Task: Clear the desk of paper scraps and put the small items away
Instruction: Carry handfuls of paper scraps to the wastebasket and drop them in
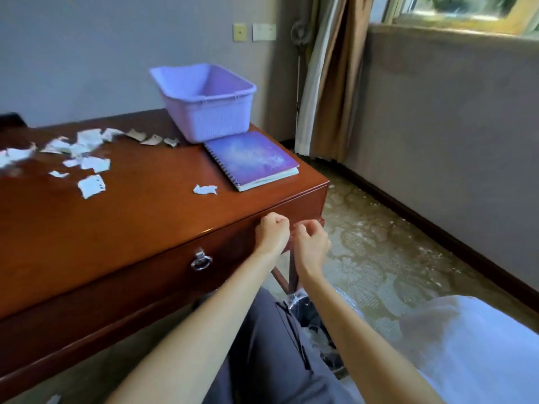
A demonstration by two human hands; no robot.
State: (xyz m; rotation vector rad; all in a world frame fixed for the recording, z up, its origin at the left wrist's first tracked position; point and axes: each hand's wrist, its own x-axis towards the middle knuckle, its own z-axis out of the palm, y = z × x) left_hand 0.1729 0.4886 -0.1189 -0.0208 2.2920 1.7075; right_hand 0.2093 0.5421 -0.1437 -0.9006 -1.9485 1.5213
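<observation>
Several torn white paper scraps [87, 158] lie over the left part of the brown wooden desk [131, 208], and one crumpled scrap [205, 189] sits alone beside a purple spiral notebook [252, 158]. A lilac plastic basket [221, 96] stands behind the notebook; what shows of its inside holds nothing. My left hand [272, 231] is a closed fist against the desk's front edge near the right corner. Just to its right, below the edge, my right hand [310, 243] has its fingers curled. No object shows in either hand.
A drawer with a metal ring pull [201, 262] runs along the desk front. A bin with a clear liner [309, 310] stands on the floor beside my leg. White bedding [481, 345] is at the lower right, a curtain [329, 83] behind the desk corner.
</observation>
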